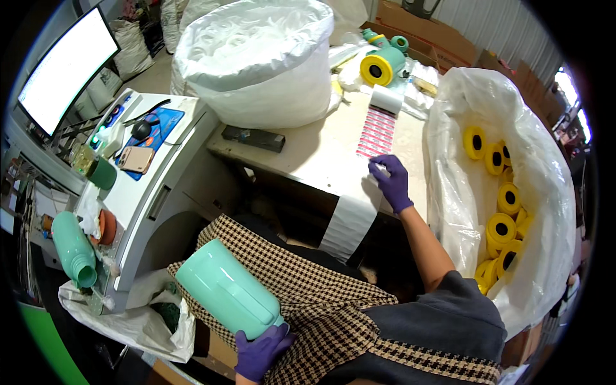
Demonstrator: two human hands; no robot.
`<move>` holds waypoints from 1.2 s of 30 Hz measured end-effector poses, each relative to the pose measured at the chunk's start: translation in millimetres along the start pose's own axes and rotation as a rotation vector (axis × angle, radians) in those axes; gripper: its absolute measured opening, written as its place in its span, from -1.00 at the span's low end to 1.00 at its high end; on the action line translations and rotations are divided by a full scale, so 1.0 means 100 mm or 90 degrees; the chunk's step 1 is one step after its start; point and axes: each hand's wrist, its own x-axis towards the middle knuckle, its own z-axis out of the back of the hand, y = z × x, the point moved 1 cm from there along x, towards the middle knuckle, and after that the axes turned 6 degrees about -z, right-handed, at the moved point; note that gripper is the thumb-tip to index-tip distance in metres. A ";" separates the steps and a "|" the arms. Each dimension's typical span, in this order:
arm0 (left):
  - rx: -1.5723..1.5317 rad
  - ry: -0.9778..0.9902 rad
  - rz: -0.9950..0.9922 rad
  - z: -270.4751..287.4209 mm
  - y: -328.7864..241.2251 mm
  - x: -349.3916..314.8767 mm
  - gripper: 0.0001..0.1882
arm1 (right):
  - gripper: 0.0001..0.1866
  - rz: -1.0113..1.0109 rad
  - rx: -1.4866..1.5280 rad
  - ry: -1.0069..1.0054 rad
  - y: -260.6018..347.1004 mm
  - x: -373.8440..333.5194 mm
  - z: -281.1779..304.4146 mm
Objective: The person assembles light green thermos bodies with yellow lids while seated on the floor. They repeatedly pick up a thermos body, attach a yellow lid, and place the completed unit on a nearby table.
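Note:
My left hand, in a purple glove, grips a mint-green plastic bottle by its narrow end. The bottle lies tilted across my lap, its wide end toward the upper left and a raised handle-like ridge along its side. In a matching glove, my right hand is closed in a pinch at the near end of a strip of red-and-white labels. The strip comes off a roll on the table. From beneath that hand, white backing paper hangs over the table's front edge.
At right, a big clear plastic bag holds several yellow-ended pieces. A white sack stands behind the table, near a dark bar. More green-and-yellow pieces lie at the back. Left are a phone and another green bottle.

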 end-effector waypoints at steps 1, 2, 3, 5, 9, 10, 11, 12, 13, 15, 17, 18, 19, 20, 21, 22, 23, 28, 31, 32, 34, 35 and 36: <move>-0.012 -0.003 0.004 0.05 -0.01 0.01 -0.74 | -0.78 -0.001 -0.039 -0.019 -0.13 0.15 -0.02; -0.024 -0.006 0.008 0.09 0.01 -0.01 -0.73 | -0.77 0.042 -0.039 -0.017 -0.24 0.31 -0.10; -0.038 -0.010 0.002 0.08 0.08 -0.02 -0.73 | -0.77 0.083 -0.046 -0.024 -0.37 0.40 -0.14; -0.046 -0.094 0.022 -0.11 0.12 -0.30 -0.45 | -0.75 -0.025 -0.154 0.051 -0.46 0.47 -0.32; -0.058 -0.134 0.210 -0.15 0.06 -0.31 0.04 | -0.79 -0.038 -0.248 0.024 -0.47 0.55 -0.38; -0.099 -0.146 0.231 -0.22 0.07 -0.28 0.04 | -0.81 -0.066 -0.236 0.022 -0.47 0.54 -0.36; -0.138 -0.161 0.257 -0.27 0.06 -0.28 0.04 | -0.81 -0.056 -0.197 0.009 -0.47 0.49 -0.36; -0.114 -0.153 0.259 -0.31 0.04 -0.29 0.08 | -0.84 0.000 -0.198 0.025 -0.51 0.49 -0.31; -0.115 -0.177 0.266 -0.26 0.02 -0.22 -0.04 | -0.86 0.058 -0.193 0.045 -0.56 0.49 -0.25; -0.097 -0.214 0.316 -0.09 -0.01 -0.12 -0.28 | -0.91 0.190 -0.166 0.039 -0.39 0.46 -0.31; -0.143 -0.182 0.318 -0.07 -0.02 -0.14 -0.09 | -0.94 0.240 -0.151 -0.027 0.32 0.27 -0.48; -0.153 -0.189 0.324 -0.03 0.00 -0.08 -0.09 | -0.93 0.137 0.000 0.072 0.68 0.11 -0.56; -0.165 -0.192 0.323 0.00 0.02 -0.05 -0.09 | -0.93 0.024 0.143 0.167 1.03 -0.11 -0.67; -0.168 -0.212 0.319 0.01 0.02 -0.04 -0.08 | -0.92 -0.021 0.248 0.285 1.31 -0.35 -0.85; -0.172 -0.235 0.306 0.02 0.04 -0.02 -0.08 | -0.92 -0.064 0.350 0.395 1.61 -0.54 -1.02; -0.174 -0.260 0.293 0.02 0.03 -0.02 -0.07 | -0.92 0.005 0.364 0.483 1.94 -0.63 -1.15; -0.177 -0.260 0.299 0.03 0.03 -0.04 -0.06 | -0.91 0.076 0.373 0.564 2.20 -0.71 -1.27; -0.210 -0.255 0.298 -0.06 0.01 -0.13 -0.05 | -0.80 0.120 0.358 0.719 2.62 -0.84 -1.77; -0.207 -0.240 0.306 -0.08 -0.01 -0.17 -0.06 | -0.76 0.095 0.311 0.743 2.70 -0.80 -1.81; -0.203 -0.240 0.310 -0.08 -0.02 -0.17 -0.07 | -0.75 0.075 0.301 0.767 2.71 -0.79 -1.82; -0.199 -0.259 0.313 -0.02 -0.02 -0.13 -0.12 | -0.74 0.082 0.280 0.776 2.74 -0.77 -1.81; -0.196 -0.269 0.313 0.00 -0.02 -0.12 -0.14 | -0.74 0.086 0.270 0.779 2.74 -0.76 -1.81; -0.200 -0.270 0.312 0.00 -0.02 -0.11 -0.14 | -0.74 0.111 0.263 0.768 2.74 -0.75 -1.81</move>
